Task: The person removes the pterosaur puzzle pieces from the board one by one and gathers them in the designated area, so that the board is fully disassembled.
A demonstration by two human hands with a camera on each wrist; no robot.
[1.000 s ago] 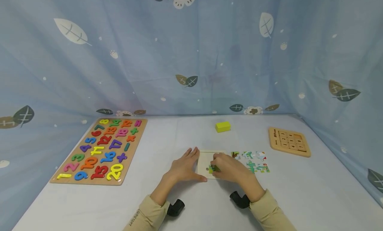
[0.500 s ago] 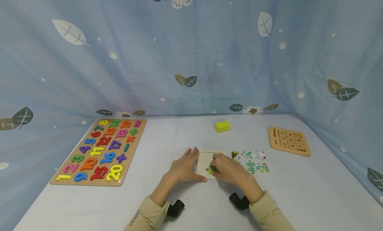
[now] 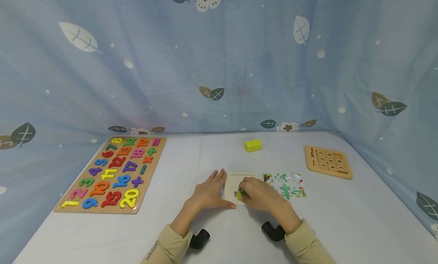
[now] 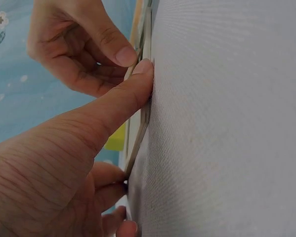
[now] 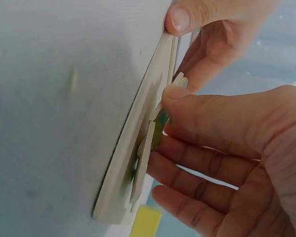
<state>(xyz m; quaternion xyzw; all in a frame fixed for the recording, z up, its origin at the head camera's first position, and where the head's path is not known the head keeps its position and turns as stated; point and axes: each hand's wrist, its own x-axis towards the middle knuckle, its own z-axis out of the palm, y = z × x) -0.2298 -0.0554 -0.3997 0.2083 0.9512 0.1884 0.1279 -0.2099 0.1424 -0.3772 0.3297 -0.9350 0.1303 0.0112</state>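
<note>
My left hand (image 3: 209, 191) lies at the left side of a pale wooden puzzle tray (image 3: 232, 180), its fingers stretched along that edge and its thumb at the near edge. Over the tray, my right hand (image 3: 257, 193) pinches a green jigsaw piece (image 3: 239, 196) between thumb and fingers, mostly hidden by them in the head view. From the right wrist, a thin piece (image 5: 144, 163) shows tilted, close over the tray's wall (image 5: 133, 116), with a second piece edge (image 5: 180, 79) beside the thumb. Just right of the tray lie several colourful jigsaw pieces (image 3: 285, 191).
A number board (image 3: 113, 172) with bright numerals lies at the left of the white table (image 3: 219, 233). A yellow block (image 3: 253, 145) sits behind the tray, and a wooden number slide puzzle (image 3: 328, 162) at the right. A patterned blue curtain (image 3: 154, 66) hangs behind.
The fingers of my right hand have shifted slightly over the green piece, and less of it shows now. My left hand stays at the tray's edge. The head view has shifted a little.
</note>
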